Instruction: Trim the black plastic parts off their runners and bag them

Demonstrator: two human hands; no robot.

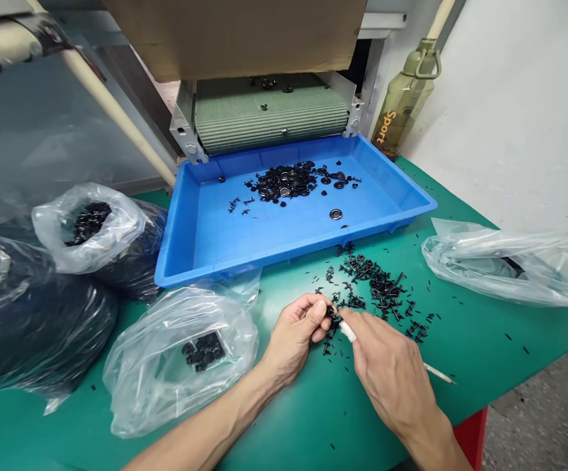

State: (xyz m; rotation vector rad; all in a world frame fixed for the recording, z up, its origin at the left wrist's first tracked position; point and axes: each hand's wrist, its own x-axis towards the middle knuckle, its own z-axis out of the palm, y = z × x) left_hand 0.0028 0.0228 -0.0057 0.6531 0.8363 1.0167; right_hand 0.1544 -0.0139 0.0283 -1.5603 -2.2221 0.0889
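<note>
My left hand (300, 332) is closed in a pinch on a small black part (332, 313), held just above the green tabletop. Close against it, my right hand (389, 366) has its fingers bent together at the same part. A white piece (347, 331), perhaps tape or a wrapping, shows by the right fingers; what they grip is hidden. Beneath and beyond both hands lies a loose heap of black branched plastic parts (386, 291), with short black bits scattered around it. A thin pale stick (440, 373) pokes out to the right of my right hand.
A blue tray (264, 258) with a pile of round black pieces (286, 182) sits below a green conveyor belt (271, 121). Clear plastic bags (141, 386) of black parts stand on the left. Another plastic bag (490, 261) and a Sport bottle (404, 98) are at right.
</note>
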